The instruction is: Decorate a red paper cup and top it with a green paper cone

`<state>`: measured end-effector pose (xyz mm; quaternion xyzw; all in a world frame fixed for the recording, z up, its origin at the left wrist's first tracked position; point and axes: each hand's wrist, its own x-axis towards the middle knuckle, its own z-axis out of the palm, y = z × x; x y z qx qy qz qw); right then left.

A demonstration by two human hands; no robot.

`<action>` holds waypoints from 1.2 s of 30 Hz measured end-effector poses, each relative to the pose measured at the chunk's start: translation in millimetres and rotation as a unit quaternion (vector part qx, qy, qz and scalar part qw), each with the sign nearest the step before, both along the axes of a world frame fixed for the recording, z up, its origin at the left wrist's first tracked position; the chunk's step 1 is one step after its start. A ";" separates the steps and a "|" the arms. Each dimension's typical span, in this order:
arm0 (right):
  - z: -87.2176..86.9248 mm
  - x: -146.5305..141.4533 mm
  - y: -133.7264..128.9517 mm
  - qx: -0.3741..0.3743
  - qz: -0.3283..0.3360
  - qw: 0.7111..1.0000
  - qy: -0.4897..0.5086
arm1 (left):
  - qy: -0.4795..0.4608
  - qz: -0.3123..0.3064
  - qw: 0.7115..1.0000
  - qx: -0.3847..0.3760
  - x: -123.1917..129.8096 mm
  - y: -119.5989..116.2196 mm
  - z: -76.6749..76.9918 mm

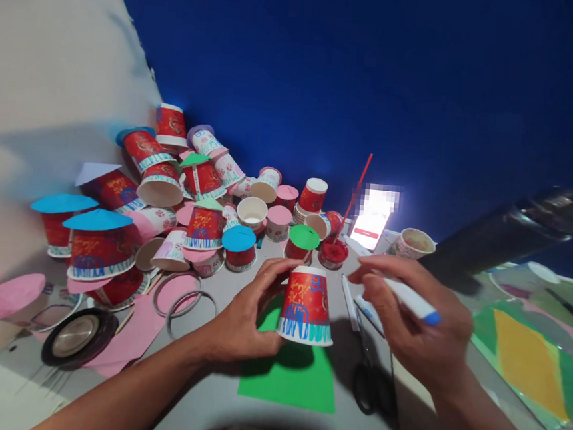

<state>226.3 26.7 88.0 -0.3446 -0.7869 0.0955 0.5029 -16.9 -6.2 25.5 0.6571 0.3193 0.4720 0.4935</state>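
Observation:
My left hand [250, 322] grips a red paper cup [307, 305], upside down with its wide rim toward me, above a sheet of green paper [292, 383]. The cup carries a blue drawn door and window and blue-green strokes along its white rim. In my right hand [418, 320] is a white marker [407, 299] with a blue end pointing to the lower right. The marker's other end is hidden by my fingers, to the right of the cup and apart from it. Scissors [367, 376] with black handles lie beneath my right hand, beside a white pen [349, 301].
Decorated cups with paper tops, like the one with a blue top [100, 245], pile up at the left. A red paint pot [333, 253], a lit phone [370, 222] and a dark cylinder [506, 227] stand behind. Tape rings [191, 314] and pink paper [131, 328] lie left; packaged coloured paper [529, 363] lies right.

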 end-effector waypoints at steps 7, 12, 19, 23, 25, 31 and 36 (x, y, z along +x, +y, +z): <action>-1.2 -3.1 15.2 -0.151 0.020 0.986 -0.064 | -0.034 -0.069 0.997 -0.032 -4.0 -0.3 3.0; -8.9 -1.7 24.0 -0.352 0.099 0.931 -0.022 | -0.013 -0.066 0.997 -0.032 -6.9 -2.5 7.0; -11.0 -0.6 25.6 -0.383 0.162 0.909 -0.013 | 0.010 -0.072 0.997 -0.017 -11.7 -1.9 11.9; -12.1 -0.1 24.7 -0.382 0.169 0.909 0.000 | 0.003 -0.085 0.996 -0.018 -12.1 -2.0 13.9; -12.9 -0.9 23.2 -0.384 0.166 0.908 0.018 | -0.004 -0.088 0.996 -0.025 -10.1 -2.1 13.4; -17.2 -6.7 15.2 -0.213 0.048 0.975 0.047 | -0.105 0.048 0.984 -0.140 -0.9 1.3 -0.1; -27.1 -17.2 7.8 0.063 0.008 0.997 -0.045 | -0.163 0.035 0.969 -0.184 5.4 -1.0 -1.4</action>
